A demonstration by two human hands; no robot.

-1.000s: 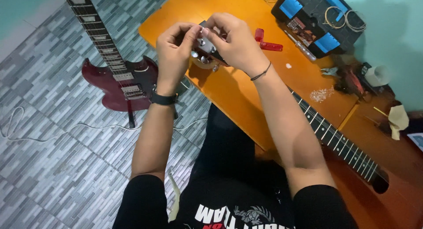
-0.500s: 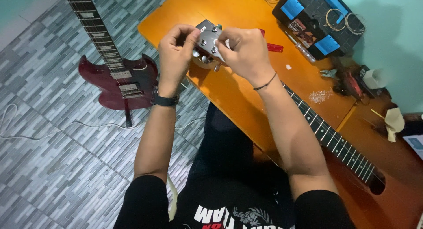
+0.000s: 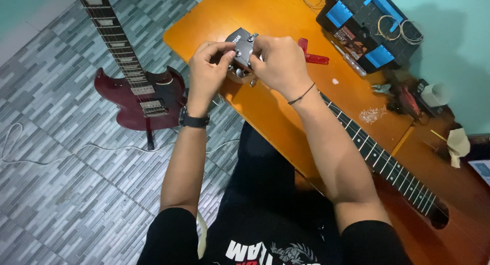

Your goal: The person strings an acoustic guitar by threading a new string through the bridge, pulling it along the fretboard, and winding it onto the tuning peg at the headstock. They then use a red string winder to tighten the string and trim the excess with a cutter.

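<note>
An acoustic guitar lies across my lap and the orange table, its neck running from lower right up to the dark headstock. My left hand pinches the tuning pegs on the headstock's left side. My right hand is closed over the headstock's right side, covering most of it. A black watch sits on my left wrist, a thin cord on my right.
A dark red electric guitar lies on the grey tiled floor at left, with a white cable beside it. On the orange table sit a red tool, a black-and-blue case with coiled strings, and small clutter at right.
Both hands have stayed on the headstock. The headstock has tilted so more of its dark face shows, and my right hand has shifted slightly over it.
</note>
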